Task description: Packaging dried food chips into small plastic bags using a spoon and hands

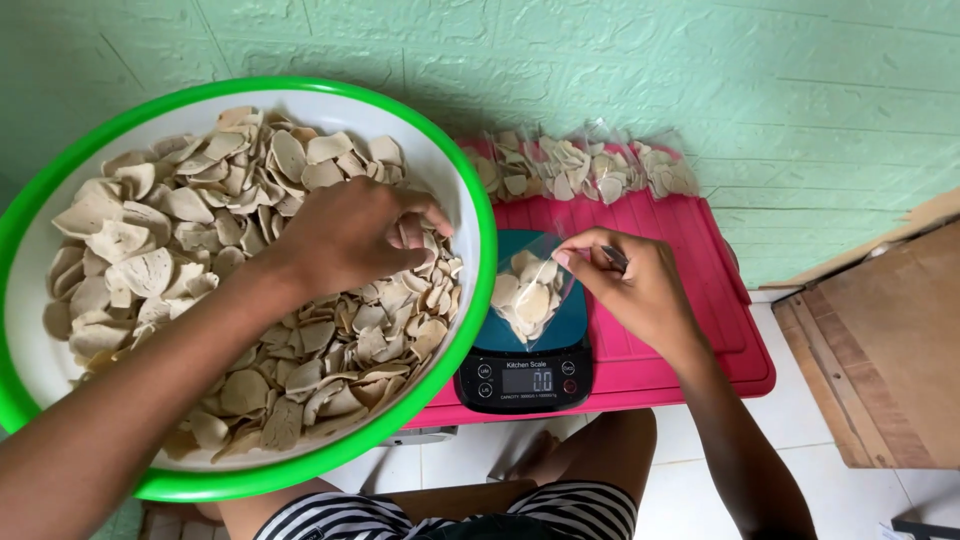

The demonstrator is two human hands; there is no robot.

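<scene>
Green-rimmed and white inside, a wide basin (pixel 478 300) fills the left half of the frame, tilted toward the person and heaped with pale, dry, flat crackers (pixel 180 240). It sits right against the scale, so a handful has only a short way to travel. The left hand (pixel 350 235) lies on the pile at the basin's right side, fingers curled and pinching a few pieces.

Just right of centre, a small clear plastic bag (pixel 530 290) rests on the teal platform of a black kitchen scale (pixel 525 375), partly filled with the same crackers. The right hand (pixel 635 285) grips the bag's upper edge between thumb and fingertips, seemingly to hold its mouth open and the bag in place on the platform.

The scale stands on a pink plastic tray (pixel 700 310). Along the tray's far edge, upper centre-right, a row of filled bags (pixel 585 168) leans against the green wall (pixel 780 90), out of the hands' way.
</scene>
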